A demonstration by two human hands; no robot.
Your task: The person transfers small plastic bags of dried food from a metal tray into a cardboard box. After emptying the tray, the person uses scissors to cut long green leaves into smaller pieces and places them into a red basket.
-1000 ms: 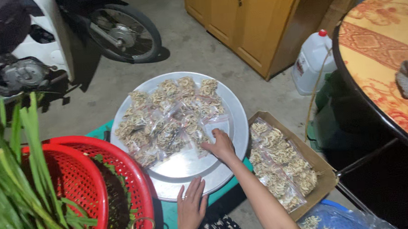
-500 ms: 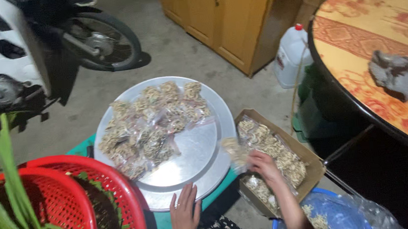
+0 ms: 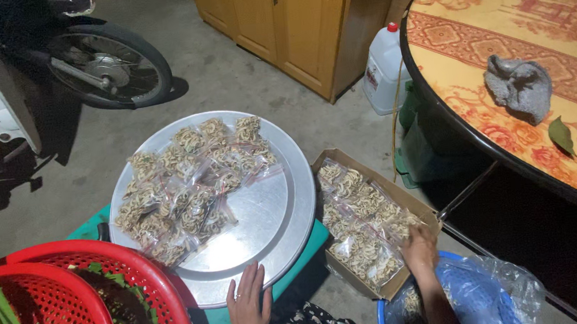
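Note:
A round metal tray (image 3: 275,211) lies on a teal stool and carries several small clear bags of pale snack pieces (image 3: 187,187) on its left half. My left hand (image 3: 248,308) rests flat and empty on the tray's near rim, fingers spread. To the right stands an open cardboard box (image 3: 421,208) filled with more of the same snack bags (image 3: 358,215). My right hand (image 3: 420,246) reaches down into the box's near right corner and touches the bags there; its fingers are turned away, so any hold is hidden.
Red plastic baskets (image 3: 133,280) with green leaves sit at the lower left. A motorbike (image 3: 53,53) is parked at the upper left. A wooden cabinet (image 3: 305,23), a white plastic jug (image 3: 384,69), a round table (image 3: 493,63) bearing a grey cloth (image 3: 519,85), and a blue plastic bag (image 3: 481,298) are nearby.
My right hand has left the metal tray and moved right, into the cardboard box. The view has shifted right. My left hand stays at the tray's near rim.

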